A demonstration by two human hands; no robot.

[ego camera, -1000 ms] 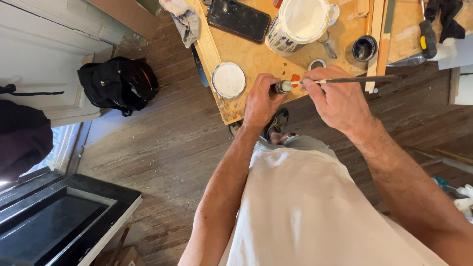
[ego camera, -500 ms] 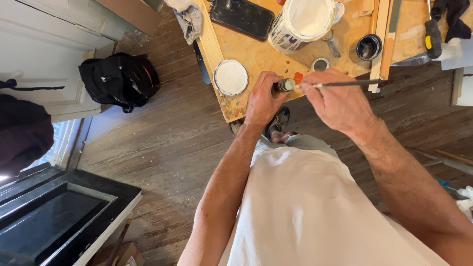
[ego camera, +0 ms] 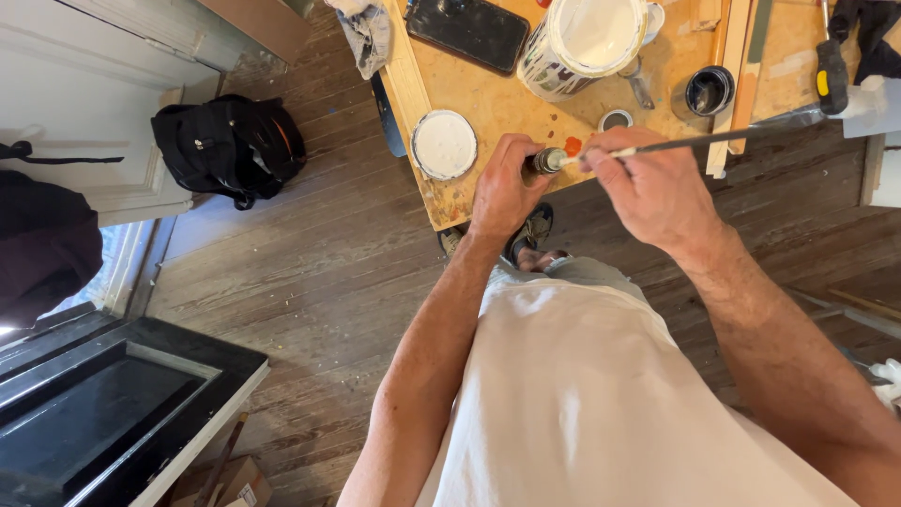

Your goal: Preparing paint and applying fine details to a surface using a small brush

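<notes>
Left hand (ego camera: pixel 502 192) grips a small bottle (ego camera: pixel 542 161); right hand (ego camera: pixel 652 183) pinches a thin brush (ego camera: pixel 694 141), tip at its mouth; paint can (ego camera: pixel 582 38) open at twelve o'clock, painting apparently not begun

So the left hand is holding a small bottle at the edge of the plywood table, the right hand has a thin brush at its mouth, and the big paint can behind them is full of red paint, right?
Not quite: the big paint can holds white paint, not red, as the head view shows. The rest stands: the left hand holds a small bottle at the edge of the plywood table, and the right hand has a thin brush at its mouth.
</notes>
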